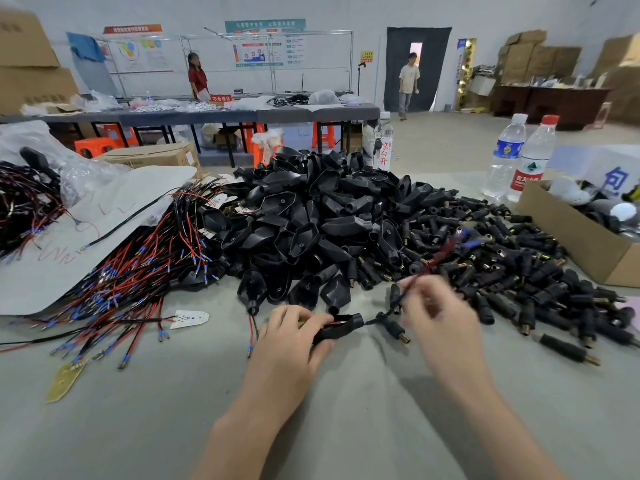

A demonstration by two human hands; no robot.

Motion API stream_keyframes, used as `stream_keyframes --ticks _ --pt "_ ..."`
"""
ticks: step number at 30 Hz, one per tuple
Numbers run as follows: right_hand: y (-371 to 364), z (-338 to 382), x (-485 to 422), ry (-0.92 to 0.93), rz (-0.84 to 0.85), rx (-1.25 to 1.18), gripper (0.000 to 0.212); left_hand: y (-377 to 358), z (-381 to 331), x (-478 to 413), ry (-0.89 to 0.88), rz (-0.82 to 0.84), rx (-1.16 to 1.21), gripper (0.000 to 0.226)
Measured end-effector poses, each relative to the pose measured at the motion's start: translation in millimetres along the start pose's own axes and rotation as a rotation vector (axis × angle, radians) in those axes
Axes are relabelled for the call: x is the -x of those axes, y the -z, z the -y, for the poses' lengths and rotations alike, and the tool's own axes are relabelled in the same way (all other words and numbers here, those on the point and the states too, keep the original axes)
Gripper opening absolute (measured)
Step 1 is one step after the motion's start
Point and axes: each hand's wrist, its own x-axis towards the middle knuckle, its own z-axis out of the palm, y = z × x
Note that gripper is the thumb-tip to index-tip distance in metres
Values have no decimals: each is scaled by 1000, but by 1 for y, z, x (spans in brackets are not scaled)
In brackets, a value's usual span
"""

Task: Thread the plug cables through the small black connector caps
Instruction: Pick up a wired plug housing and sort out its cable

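Far left: I see a tangled bundle of red and black wires (20, 202) against a crumpled clear plastic bag (79, 174).
Left heap: loose red and black leads (138, 271) with blue-sleeved ends fan out over a grey sheet (34, 289). A yellow circuit board (65, 377) lies nearer me, and a small white LED board (189, 318) sits at the heap's right fringe.
Centre: a big mound of black plug housings (311, 220) covers the middle of the grey table (346, 427).
Left hand: the left hand (294, 341) lies just near of the mound. Its fingers and thumb are curled round one black housing (341, 327), whose narrow nose points right.
Task cable: the plug cable (406, 288) leaves that nose and rises rightward to the other hand. One small connector cap (394, 296) sits along it. A brass-tipped cap (394, 329) lies just beside; I cannot tell whether it is threaded.
Right hand: the right hand (440, 320) is motion-blurred, but I read its fingertips as pinching the cable near its free end.
Right pile: loose connector caps (502, 254) spread across the table right of the mound.
Far right: a blue-labelled water bottle (505, 157) and a red-capped water bottle (533, 161) stand touching, far of an open cardboard box (581, 237).
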Motion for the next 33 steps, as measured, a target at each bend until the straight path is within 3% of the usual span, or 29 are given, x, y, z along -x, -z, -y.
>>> stream_keyframes --ticks 2,6,10,12,15,19,24,28,33 --pt "-11 -1 7 -82 116 -25 31 -1 0 0 -5 7 -13 40" --pt "-9 -11 -1 -193 66 -226 59 1 -2 0 -16 -9 -9 33" --pt "-8 -14 4 73 432 252 66 1 -3 0 -25 -10 -2 28" --pt "-8 -15 6 126 527 326 58 2 -3 0 -39 -6 -2 30" --pt "-11 -19 4 95 476 273 35 3 -5 1 -81 5 6 33" --pt "-19 -23 4 168 489 535 41 4 -8 3 -96 -2 75 38" --pt "-21 -25 4 173 503 473 33 9 -7 0 51 -77 217 39" --pt "-23 -23 8 207 512 363 29 9 -4 -1 40 -45 186 38" --pt "-25 -25 7 249 466 305 41 12 2 -1 30 -49 200 32"
